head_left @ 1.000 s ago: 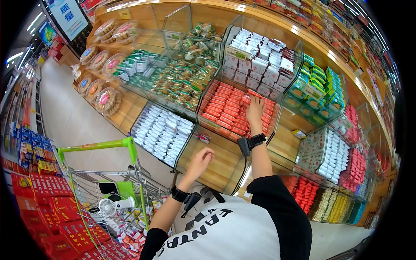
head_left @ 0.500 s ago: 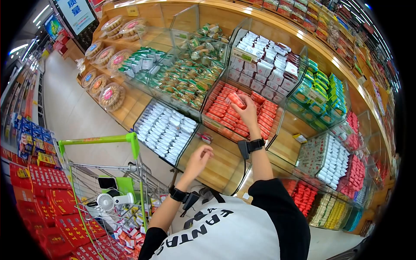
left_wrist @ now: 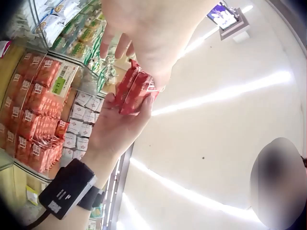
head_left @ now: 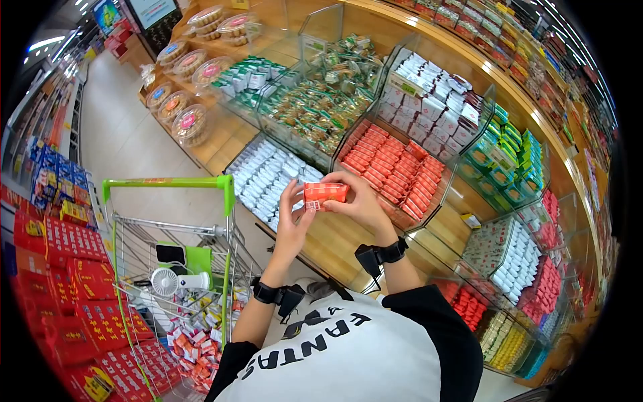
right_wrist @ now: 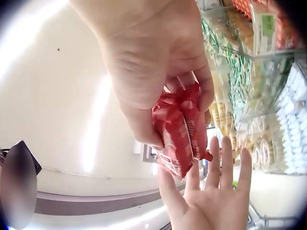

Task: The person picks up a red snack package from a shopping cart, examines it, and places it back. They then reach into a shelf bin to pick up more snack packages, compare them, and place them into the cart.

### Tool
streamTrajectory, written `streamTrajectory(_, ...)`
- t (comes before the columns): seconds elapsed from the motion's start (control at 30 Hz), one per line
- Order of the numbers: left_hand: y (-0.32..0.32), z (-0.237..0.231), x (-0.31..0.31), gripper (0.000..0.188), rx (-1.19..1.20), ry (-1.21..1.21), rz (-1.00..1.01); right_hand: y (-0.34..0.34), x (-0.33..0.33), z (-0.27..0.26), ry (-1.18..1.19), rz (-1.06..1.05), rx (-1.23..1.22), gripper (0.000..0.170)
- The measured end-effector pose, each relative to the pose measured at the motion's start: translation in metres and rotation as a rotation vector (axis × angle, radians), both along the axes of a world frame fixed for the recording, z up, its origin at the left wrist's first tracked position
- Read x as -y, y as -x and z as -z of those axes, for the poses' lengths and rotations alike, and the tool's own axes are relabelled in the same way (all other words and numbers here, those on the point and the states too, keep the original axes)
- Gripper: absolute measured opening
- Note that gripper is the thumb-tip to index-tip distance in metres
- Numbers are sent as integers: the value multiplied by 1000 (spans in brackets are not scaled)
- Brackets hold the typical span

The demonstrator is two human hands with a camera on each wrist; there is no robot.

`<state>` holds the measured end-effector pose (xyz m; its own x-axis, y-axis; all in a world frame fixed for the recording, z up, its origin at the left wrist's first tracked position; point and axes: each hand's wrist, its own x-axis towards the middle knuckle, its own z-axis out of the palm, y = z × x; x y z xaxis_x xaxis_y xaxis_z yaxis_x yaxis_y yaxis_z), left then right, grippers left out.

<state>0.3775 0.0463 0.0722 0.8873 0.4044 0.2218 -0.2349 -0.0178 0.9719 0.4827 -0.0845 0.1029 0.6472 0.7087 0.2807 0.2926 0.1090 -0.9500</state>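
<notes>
Near the chest in the head view, my right hand pinches a red-wrapped snack packet between thumb and fingers. White print shows on its wrapper. At the packet's other end is my left hand, its fingers bent a little. In the right wrist view the left hand has its fingers spread, its thumb right at the packet's lower end. A lengthwise line divides the packet there. Behind the right hand is a bin of similar red packets.
A bin of white packets lies just beyond the left hand. A shopping cart stands at left, holding a white fan and many loose packets. Clear-walled bins and round tubs of cookies line the wooden shelves.
My right hand has lifted the red packet out of the bin and brought it toward the body. My left hand has risen to meet it. The head view has shifted slightly.
</notes>
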Motion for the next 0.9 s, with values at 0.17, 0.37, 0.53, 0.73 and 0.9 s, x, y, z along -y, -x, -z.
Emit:
streamTrajectory(0.17, 25, -9, -18, 41, 21, 204, 85, 24, -24, 12, -32, -61, -49, 34)
streamTrajectory(0.37, 60, -14, -28, 36, 26, 180, 13, 53, -39, 5, -25, -131, -20, 31)
streamTrajectory(0.53, 84, -20, -29, 35, 18, 208, -48, 70, -48, 1, 17, -177, -14, 30)
streamTrajectory(0.73, 109, -26, -33, 33, -11, 204, -123, 83, -61, 0, 56, -309, -106, 28)
streamTrajectory(0.9, 129, -18, -37, 31, -37, 156, -189, 93, -69, 4, 106, -397, -107, 27)
